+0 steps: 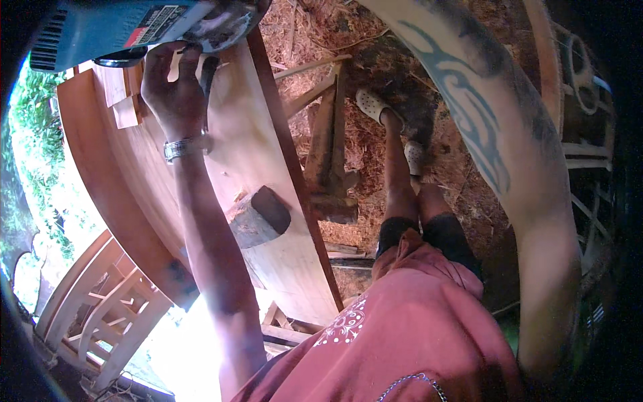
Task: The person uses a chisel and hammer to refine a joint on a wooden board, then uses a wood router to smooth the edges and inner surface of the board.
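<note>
A blue power tool [154,30] with a black vented end and a grey metal part fills the top left, cut off by the picture's edge. At its lower edge is my left hand [171,87], a metal-band watch on the wrist. Its fingers are curled and closed by the tool, next to a narrow dark piece [209,74]; what they grip is partly hidden. Beneath this arm lies a broad wooden board [284,271]. From the right my tattooed forearm [462,100] reaches up and leaves through the top edge, so my right hand is out of the picture.
A grey block with a dark end [258,218] rests on the board. Small wooden pieces [125,110] lie near the tool. Slatted wooden frames [110,315] stand at lower left, more frames [586,151] at far right. Wood shavings [308,40] and timber [325,144] cover the floor.
</note>
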